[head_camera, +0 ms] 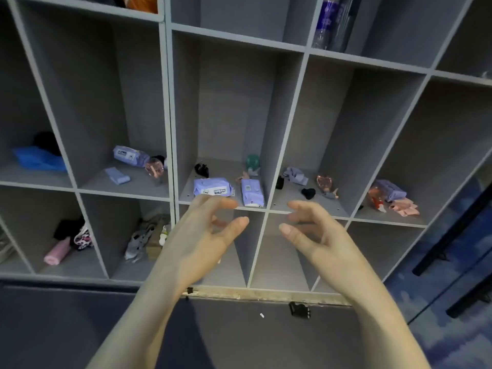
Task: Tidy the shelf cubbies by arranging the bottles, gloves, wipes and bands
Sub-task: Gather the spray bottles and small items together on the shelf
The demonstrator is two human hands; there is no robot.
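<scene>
Hands: left hand, right hand, both empty; two wipes packs ahead.

Grey shelf w/ cubbies: wipes packs, gloves, bottles, black bands.

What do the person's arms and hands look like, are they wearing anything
Both arms are bare up to the bottom edge of the picture: no sleeves show. The left hand and right hand wear no gloves, and no rings, watch or bands are visible. Fingernails look short and unpainted.
</scene>
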